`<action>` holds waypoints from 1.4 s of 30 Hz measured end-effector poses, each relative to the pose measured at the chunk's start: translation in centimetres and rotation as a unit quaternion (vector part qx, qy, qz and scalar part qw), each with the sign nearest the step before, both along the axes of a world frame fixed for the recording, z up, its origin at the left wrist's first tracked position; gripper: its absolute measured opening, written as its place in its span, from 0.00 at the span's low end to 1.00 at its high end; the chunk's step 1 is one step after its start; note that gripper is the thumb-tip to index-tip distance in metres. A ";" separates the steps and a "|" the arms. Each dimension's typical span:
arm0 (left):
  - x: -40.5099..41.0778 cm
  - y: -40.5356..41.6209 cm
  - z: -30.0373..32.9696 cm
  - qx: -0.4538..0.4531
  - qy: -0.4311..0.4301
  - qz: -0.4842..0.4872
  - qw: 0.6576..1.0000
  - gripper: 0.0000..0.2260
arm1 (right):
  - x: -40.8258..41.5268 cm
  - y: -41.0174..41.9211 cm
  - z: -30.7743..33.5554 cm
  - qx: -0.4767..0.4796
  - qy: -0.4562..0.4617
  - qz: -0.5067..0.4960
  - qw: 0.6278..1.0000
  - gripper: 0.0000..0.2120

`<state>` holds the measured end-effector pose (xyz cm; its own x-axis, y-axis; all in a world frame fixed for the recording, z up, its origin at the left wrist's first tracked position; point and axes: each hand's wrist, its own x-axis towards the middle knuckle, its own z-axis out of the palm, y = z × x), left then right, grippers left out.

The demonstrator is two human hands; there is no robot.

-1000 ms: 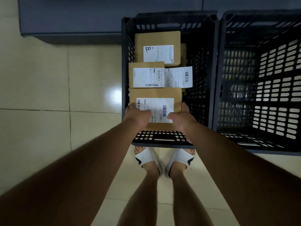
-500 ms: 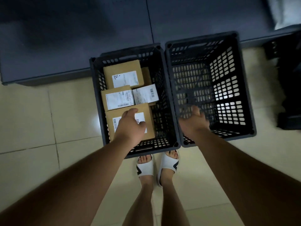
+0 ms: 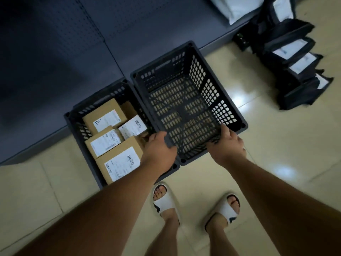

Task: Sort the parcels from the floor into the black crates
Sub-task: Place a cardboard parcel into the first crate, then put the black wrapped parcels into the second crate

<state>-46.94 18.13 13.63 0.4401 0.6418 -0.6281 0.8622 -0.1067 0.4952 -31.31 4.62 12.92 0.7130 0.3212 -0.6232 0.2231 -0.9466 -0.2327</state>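
Both arms outstretched, left grip [image 3: 160,147] and right grip [image 3: 227,145] clasping empty crate [image 3: 232,115] rim

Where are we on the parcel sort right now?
Done: cardboard boxes already fill the left crate. In hand: the left hand and right hand both grip the near rim of the empty right crate. Left: dark bagged parcels wait on the floor at right.
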 end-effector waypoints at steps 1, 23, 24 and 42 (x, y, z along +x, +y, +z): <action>1.0 -0.9 0.2 -0.006 0.012 -0.015 1.000 0.25 | 0.5 -1.0 0.0 0.000 -0.006 -0.008 1.000 0.37; 26.3 -23.5 4.6 0.019 0.116 -0.331 0.936 0.31 | 17.8 -30.3 4.2 -0.006 0.035 -0.241 0.970 0.39; 27.6 -24.4 4.6 0.023 0.112 -0.339 0.934 0.30 | 18.5 -31.2 4.3 -0.008 0.033 -0.247 0.968 0.39; 47.5 -23.7 0.9 0.043 0.078 -0.401 0.912 0.30 | 37.3 -27.7 0.9 -0.024 0.010 -0.242 0.970 0.38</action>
